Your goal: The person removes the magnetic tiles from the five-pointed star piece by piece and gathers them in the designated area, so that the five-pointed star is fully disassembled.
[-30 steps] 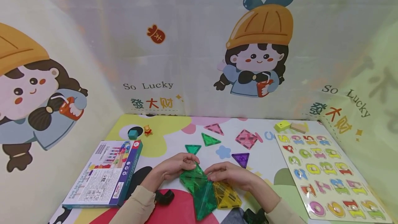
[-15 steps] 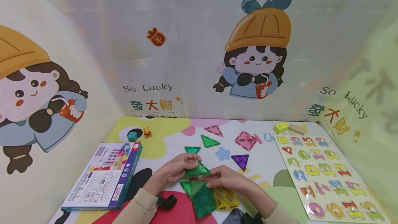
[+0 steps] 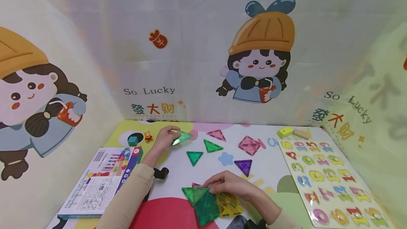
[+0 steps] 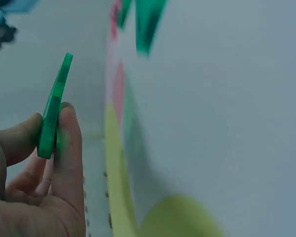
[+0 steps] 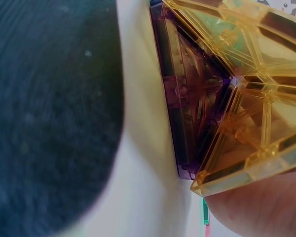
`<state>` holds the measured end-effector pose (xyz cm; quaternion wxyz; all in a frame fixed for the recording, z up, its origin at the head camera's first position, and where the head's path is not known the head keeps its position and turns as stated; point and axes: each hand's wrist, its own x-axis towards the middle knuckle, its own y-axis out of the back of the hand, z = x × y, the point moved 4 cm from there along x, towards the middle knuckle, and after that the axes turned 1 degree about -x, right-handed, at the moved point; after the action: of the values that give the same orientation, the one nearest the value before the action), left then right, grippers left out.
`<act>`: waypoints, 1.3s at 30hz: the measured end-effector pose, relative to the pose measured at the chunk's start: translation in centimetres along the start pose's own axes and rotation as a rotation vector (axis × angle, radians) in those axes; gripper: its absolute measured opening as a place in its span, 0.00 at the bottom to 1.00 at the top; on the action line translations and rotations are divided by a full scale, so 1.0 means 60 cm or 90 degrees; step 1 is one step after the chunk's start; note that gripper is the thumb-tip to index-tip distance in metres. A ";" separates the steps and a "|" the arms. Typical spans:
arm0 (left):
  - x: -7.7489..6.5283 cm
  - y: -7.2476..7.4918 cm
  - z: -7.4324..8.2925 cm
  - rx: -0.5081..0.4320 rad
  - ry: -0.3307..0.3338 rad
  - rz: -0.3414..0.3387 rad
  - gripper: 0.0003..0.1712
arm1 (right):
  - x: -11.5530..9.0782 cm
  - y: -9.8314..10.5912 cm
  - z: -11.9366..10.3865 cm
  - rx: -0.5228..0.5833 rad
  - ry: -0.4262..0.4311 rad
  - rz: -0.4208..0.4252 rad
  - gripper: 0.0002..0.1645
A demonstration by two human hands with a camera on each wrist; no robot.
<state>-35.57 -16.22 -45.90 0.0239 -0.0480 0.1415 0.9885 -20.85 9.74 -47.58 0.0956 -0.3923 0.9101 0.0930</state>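
My left hand (image 3: 165, 139) pinches a translucent green triangular magnetic tile (image 3: 182, 137) near the back of the table. In the left wrist view that tile (image 4: 54, 108) appears edge-on between thumb and fingers, above the table surface. My right hand (image 3: 230, 186) holds the top of a magnetic-tile build at the front. The build has green tiles (image 3: 206, 207) on its left and a yellow tile (image 3: 229, 206) on its right. A bit of pink shows behind it. In the right wrist view, a purple triangular tile (image 5: 187, 94) adjoins yellow tiles (image 5: 261, 94); most right fingers are hidden there.
Loose tiles lie mid-table: green triangles (image 3: 194, 157) (image 3: 213, 146), a pink triangle (image 3: 217, 135), a pink square (image 3: 249, 145) and a purple triangle (image 3: 244, 167). A boxed set (image 3: 98, 183) is at left, a number puzzle board (image 3: 334, 183) at right. Small blocks (image 3: 285, 131) and a bear figurine (image 3: 148, 136) sit behind.
My left hand has taken a green triangular tile off the top of the build and carried it away to the back left. My right hand stays at the build.
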 end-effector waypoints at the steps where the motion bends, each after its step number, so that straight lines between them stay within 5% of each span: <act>1: 0.012 0.004 0.000 0.015 -0.002 0.017 0.19 | -0.001 0.000 0.000 0.000 0.003 -0.002 0.19; 10: 0.073 0.009 -0.017 0.177 0.012 0.090 0.18 | 0.001 0.000 0.005 -0.005 0.018 -0.010 0.18; 14: 0.075 0.013 -0.019 0.229 -0.014 0.127 0.20 | 0.002 -0.003 0.006 -0.012 0.012 -0.010 0.18; 19: 0.050 0.002 0.004 0.257 -0.076 0.095 0.22 | -0.001 0.002 0.006 -0.008 0.012 -0.006 0.18; 23: -0.013 -0.012 0.009 0.248 -0.067 -0.020 0.17 | -0.002 0.003 0.007 -0.015 0.004 -0.010 0.18; 28: -0.115 -0.033 -0.012 0.210 0.006 -0.295 0.17 | 0.002 0.004 0.005 -0.033 0.002 -0.003 0.18; 33: -0.189 -0.049 -0.031 0.160 0.056 -0.512 0.26 | 0.002 0.003 0.004 -0.032 0.015 -0.012 0.18; 36: -0.210 -0.065 -0.038 0.113 0.057 -0.595 0.25 | -0.002 0.002 0.003 -0.024 0.020 -0.017 0.18; 39: -0.214 -0.075 -0.041 0.084 0.047 -0.606 0.22 | -0.004 0.001 0.002 -0.017 0.022 -0.017 0.19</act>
<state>-22.29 -13.05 -48.17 0.4714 -0.1411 0.1669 0.8544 -20.74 9.99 -47.63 0.0756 -0.4076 0.9049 0.0968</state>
